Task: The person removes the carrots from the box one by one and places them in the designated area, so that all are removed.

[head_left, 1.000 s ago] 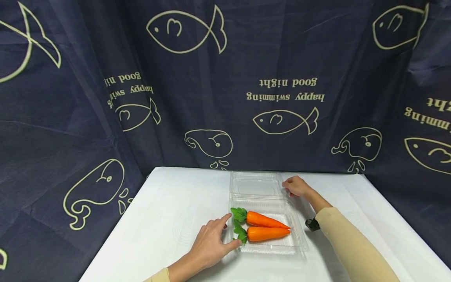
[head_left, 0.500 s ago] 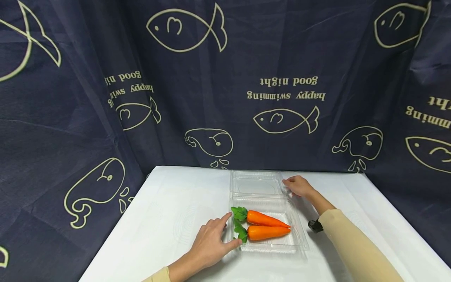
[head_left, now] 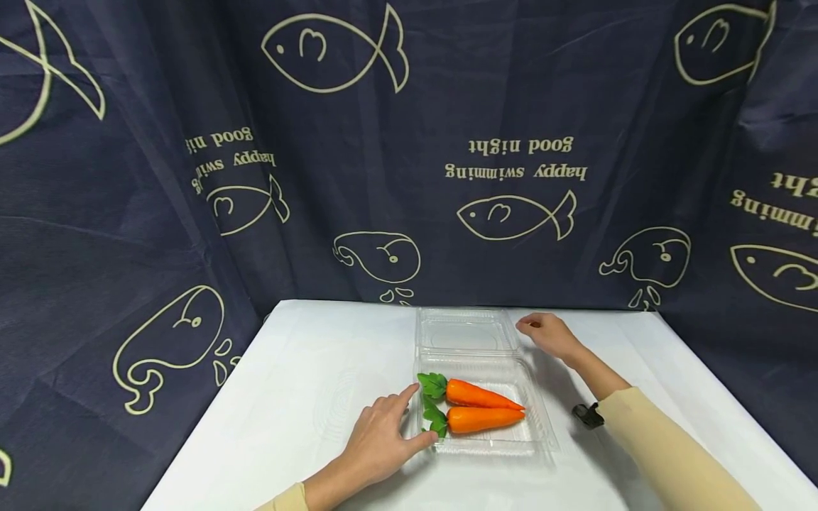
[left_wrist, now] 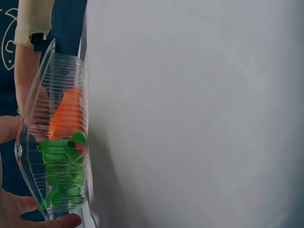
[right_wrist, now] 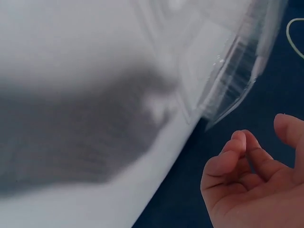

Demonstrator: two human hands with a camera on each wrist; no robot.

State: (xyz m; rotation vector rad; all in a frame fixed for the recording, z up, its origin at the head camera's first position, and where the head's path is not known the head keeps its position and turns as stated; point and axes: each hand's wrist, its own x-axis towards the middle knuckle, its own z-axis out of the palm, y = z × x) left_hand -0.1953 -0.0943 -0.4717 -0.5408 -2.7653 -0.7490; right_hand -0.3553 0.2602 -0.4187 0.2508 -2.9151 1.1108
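Note:
A clear plastic clamshell box (head_left: pixel 540 411) lies on the white table, its lid (head_left: pixel 466 333) folded back flat toward the rear. Inside the base, two orange carrots (head_left: pixel 486 419) with green leafy tops (head_left: pixel 433 387) lie side by side, tips pointing right. My left hand (head_left: pixel 377 440) touches the box's left side, index finger at the left rim and thumb at the front left corner. In the left wrist view, the leafy tops (left_wrist: pixel 64 173) show through the ribbed wall. Just right of the lid, my right hand (head_left: pixel 548 335) holds nothing, its fingers loosely bent and apart from the plastic.
The white table (head_left: pixel 319 383) extends to both sides of the box. Behind it hangs a dark blue curtain (head_left: pixel 358 170) with fish and whale drawings. A small black device (head_left: pixel 588 415) sits at my right sleeve.
My right hand has drawn off the lid's right edge, moving slightly right and up in the head view. The left hand, box and carrots keep their places.

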